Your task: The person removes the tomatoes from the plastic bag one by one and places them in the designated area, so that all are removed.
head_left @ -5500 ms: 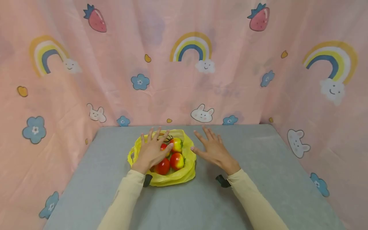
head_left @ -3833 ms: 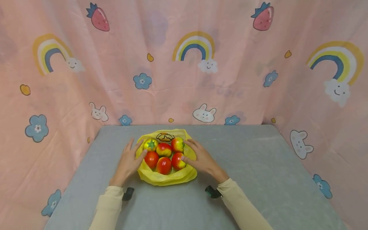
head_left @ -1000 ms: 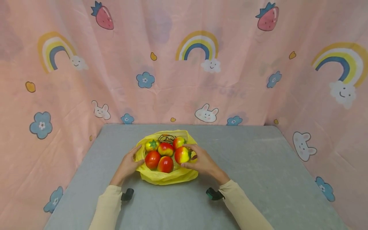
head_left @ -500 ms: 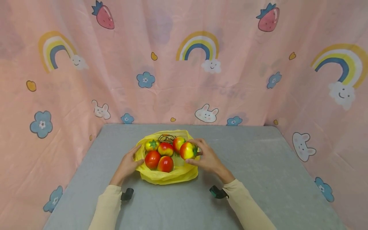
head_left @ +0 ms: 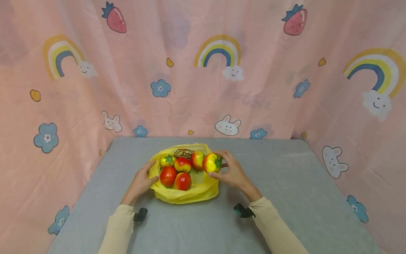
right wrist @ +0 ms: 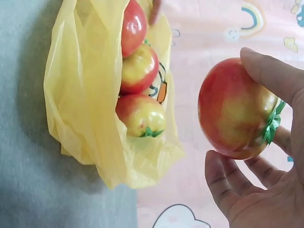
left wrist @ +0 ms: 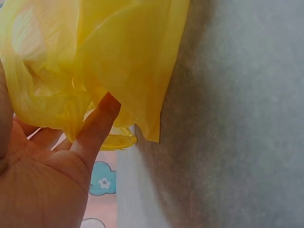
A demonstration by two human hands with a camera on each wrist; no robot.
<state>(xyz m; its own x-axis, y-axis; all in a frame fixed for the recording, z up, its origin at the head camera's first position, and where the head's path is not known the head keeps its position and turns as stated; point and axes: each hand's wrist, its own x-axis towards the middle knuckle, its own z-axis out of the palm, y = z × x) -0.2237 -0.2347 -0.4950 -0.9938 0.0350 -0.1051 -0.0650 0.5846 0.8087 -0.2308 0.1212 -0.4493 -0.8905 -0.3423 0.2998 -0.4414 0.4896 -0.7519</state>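
While the left hand (head_left: 141,181) is resting at the left edge of the yellow plastic bag (head_left: 190,197), its thumb and fingers are bending lightly around the plastic, holding a fold between them. The right hand (head_left: 236,173) is angling in from the right of the bag, its fingers (right wrist: 222,178) parting about as wide as one tomato (head_left: 210,163) and gripping it, thumb pressing opposite them. This red-and-yellow tomato is pointing its green calyx toward the palm and hanging above the bag's right rim, apart from the plastic.

Inside the bag, two red tomatoes (head_left: 168,176) are sitting toward the front and three yellow-and-red tomatoes (head_left: 182,165) are lining up behind them. Both cream sleeves (head_left: 279,229) are slanting up from in front of the bag.

The bag's near wall is slumping in folds. The grey table (head_left: 291,190) is spreading widest to the bag's right and more narrowly to its left. The table's far edge is running near the bag's back, where the pink printed curtain (head_left: 203,106) is hanging.
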